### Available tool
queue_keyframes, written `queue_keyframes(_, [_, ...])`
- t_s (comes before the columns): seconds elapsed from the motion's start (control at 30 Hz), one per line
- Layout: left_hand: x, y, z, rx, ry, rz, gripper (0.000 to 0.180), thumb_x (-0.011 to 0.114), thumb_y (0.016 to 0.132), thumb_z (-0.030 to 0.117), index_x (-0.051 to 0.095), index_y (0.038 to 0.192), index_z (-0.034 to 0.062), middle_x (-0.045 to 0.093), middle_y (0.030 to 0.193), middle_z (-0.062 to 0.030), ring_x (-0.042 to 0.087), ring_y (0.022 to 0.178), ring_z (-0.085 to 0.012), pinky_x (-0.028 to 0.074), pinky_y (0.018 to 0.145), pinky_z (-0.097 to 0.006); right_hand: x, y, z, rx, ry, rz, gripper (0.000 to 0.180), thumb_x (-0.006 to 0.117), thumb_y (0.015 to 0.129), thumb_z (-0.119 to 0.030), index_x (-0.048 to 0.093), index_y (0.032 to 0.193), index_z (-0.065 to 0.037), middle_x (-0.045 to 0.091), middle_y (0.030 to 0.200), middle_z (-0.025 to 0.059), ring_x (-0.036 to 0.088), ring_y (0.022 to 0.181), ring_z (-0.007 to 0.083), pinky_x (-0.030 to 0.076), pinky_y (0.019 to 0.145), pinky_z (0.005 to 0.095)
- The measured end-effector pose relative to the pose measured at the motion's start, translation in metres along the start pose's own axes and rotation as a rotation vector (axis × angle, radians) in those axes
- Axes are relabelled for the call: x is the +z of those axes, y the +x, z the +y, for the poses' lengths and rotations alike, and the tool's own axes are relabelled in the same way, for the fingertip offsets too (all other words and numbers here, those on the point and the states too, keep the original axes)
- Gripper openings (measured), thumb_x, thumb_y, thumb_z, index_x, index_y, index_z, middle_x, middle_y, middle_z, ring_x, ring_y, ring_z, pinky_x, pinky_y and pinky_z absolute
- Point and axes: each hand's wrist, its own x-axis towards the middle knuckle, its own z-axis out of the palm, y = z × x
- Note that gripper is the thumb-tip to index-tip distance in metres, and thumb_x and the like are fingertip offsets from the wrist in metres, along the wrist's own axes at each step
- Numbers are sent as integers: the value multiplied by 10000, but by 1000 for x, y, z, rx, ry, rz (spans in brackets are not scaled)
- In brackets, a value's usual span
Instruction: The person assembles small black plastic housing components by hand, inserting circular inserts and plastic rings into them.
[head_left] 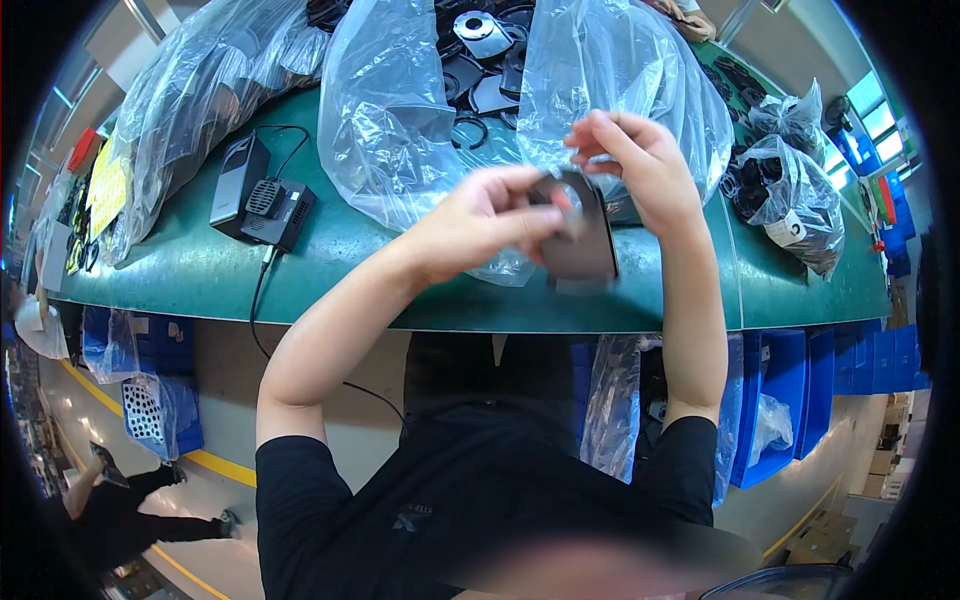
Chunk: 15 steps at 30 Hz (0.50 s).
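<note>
My left hand (490, 225) is closed on a dark, flat plastic part (582, 250) with a rounded end, held above the green table's front edge. Motion blurs the part and my left fingertips; a pale round area shows near its upper end. Just right of and above it, my right hand (640, 165) is raised, its fingers loosely bent and apart, with nothing visible in them. Behind both hands lies a large clear plastic bag (390, 130), spread open. Inside are several black parts and a silver-grey part with a round hole (482, 35).
On the green table (350, 285), a grey-black boxy device (262, 200) with cables stands at left. Another filled clear bag (215, 100) lies behind it. Bags of black parts (795, 210) sit at right. Blue bins (775, 400) are below the edge. Another person (140, 510) is at lower left.
</note>
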Motion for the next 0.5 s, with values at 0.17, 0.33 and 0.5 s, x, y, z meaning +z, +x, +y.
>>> queue_keyframes(0.17, [14,2,-3,-199,-5,-333,210,622,837,95,567,1009,-13,624,850,-43,604,755,-95,504,638,-237,34,52,22,-323,-677,-51,164,679,713,-132,680,828,-14,659,824,158,649,779,262,504,731,314])
queue_keyframes(0.33, [7,1,-3,-185,-36,-299,239,603,854,100,541,1060,-4,626,894,-42,606,772,-95,507,645,-242,73,82,62,-251,-1269,-108,140,590,739,-60,662,852,-19,625,928,170,623,863,327,510,752,403])
queue_keyframes(0.5, [5,-1,-4,-164,-25,-260,219,640,827,103,562,1006,5,617,864,-35,592,743,-80,499,622,-232,73,80,69,-412,-1186,-136,122,551,759,-34,645,832,-9,599,924,159,610,831,322,501,732,398])
